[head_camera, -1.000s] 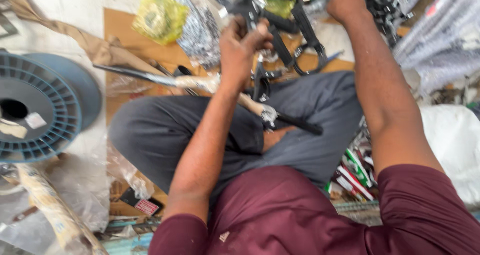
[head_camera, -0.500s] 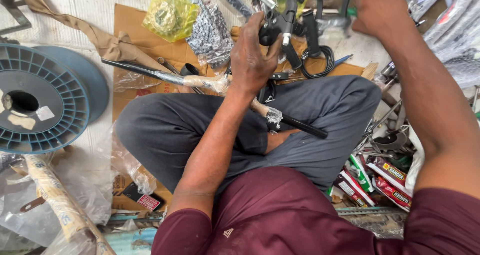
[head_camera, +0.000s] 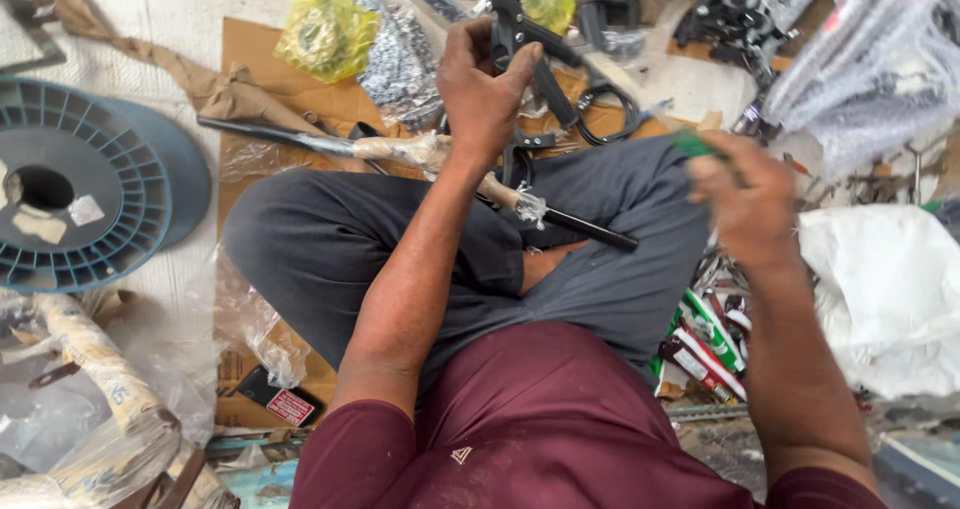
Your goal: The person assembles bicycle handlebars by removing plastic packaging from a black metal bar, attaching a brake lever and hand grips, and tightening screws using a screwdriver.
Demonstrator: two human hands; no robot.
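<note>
Person sits cross-legged on cardboard (head_camera: 262,64); left hand (head_camera: 480,94) curled around a black metal bracket part (head_camera: 520,24), fingers closed on it, above the knees. Right hand (head_camera: 745,194) closed on a small green-tipped tool (head_camera: 692,144), blurred, over the right knee. A black rod half wrapped in plastic (head_camera: 420,154) lies across the grey trousers. Blue cable spool (head_camera: 85,184) far left, yellow bag (head_camera: 325,34) and bag of small metal parts (head_camera: 400,59) just beyond the left hand, white sack (head_camera: 880,289) right
</note>
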